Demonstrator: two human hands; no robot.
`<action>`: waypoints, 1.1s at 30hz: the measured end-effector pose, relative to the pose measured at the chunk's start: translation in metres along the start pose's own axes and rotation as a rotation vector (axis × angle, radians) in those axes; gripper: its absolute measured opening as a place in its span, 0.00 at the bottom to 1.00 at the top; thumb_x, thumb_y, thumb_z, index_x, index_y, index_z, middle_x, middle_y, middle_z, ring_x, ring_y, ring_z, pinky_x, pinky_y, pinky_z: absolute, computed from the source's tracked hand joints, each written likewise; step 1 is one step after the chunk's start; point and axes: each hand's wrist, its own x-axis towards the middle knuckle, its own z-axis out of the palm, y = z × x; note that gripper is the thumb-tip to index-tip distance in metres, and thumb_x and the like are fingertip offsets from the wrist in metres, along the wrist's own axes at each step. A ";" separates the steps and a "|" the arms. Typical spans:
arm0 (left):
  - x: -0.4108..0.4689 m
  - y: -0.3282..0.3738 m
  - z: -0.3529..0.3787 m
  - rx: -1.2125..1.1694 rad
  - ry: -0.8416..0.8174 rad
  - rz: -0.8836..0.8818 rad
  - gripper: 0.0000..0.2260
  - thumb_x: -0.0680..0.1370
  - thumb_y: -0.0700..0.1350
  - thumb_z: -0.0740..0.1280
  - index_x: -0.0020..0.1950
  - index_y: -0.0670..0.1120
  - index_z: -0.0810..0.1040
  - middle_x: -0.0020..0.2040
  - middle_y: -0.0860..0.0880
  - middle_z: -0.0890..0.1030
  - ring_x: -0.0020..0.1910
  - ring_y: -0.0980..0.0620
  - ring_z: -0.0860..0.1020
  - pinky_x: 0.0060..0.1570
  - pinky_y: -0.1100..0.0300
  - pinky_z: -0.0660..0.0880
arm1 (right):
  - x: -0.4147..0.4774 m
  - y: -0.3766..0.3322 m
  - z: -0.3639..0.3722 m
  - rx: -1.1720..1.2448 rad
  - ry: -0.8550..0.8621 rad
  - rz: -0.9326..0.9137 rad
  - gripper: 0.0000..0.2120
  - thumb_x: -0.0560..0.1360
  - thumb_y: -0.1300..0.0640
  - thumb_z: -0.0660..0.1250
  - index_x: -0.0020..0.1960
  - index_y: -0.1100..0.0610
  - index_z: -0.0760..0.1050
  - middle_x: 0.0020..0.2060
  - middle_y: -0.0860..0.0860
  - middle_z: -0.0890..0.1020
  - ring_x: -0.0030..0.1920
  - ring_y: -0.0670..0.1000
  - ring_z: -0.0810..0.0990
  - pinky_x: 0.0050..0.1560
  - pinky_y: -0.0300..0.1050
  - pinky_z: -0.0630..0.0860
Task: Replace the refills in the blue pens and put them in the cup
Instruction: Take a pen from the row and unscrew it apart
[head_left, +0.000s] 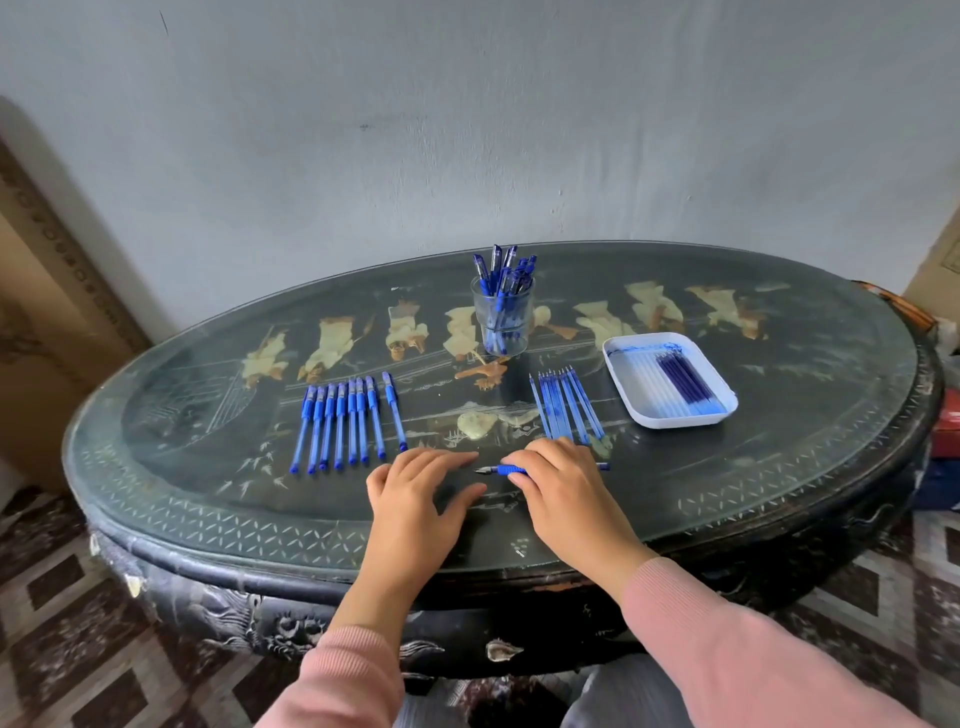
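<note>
Several capped blue pens lie in a row at the left of the oval table. A clear cup at the back middle holds several blue pens. Loose blue refills lie in a group right of centre. An uncapped blue pen lies crosswise near the front, tip pointing left. My right hand rests over this pen with fingers curled onto its barrel. My left hand lies flat on the glass just left of the tip, fingers straight, holding nothing.
A white tray at the right holds several refills, dark blue and pale. The table is dark, glass-topped, with inlaid figures, standing against a grey wall. Patterned floor tiles lie below, and red and blue boxes sit at the far right.
</note>
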 end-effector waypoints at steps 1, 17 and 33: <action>0.000 0.000 0.001 0.012 -0.011 0.014 0.12 0.71 0.52 0.75 0.54 0.57 0.82 0.50 0.64 0.79 0.56 0.63 0.73 0.59 0.54 0.60 | 0.000 0.000 0.000 0.011 -0.004 -0.007 0.14 0.81 0.52 0.54 0.55 0.51 0.78 0.46 0.46 0.77 0.45 0.50 0.74 0.47 0.47 0.75; -0.002 -0.002 0.008 0.119 -0.052 0.102 0.10 0.80 0.51 0.56 0.45 0.54 0.76 0.43 0.61 0.74 0.50 0.59 0.70 0.54 0.56 0.53 | 0.002 0.002 0.001 0.031 -0.006 -0.115 0.07 0.79 0.55 0.62 0.53 0.52 0.78 0.44 0.44 0.78 0.43 0.48 0.71 0.48 0.42 0.71; 0.000 0.002 0.004 0.021 -0.081 0.004 0.23 0.79 0.67 0.52 0.59 0.54 0.77 0.53 0.61 0.76 0.56 0.58 0.71 0.54 0.62 0.55 | 0.002 0.000 -0.001 0.041 -0.034 -0.088 0.09 0.80 0.54 0.61 0.56 0.53 0.77 0.47 0.46 0.78 0.46 0.51 0.74 0.49 0.49 0.75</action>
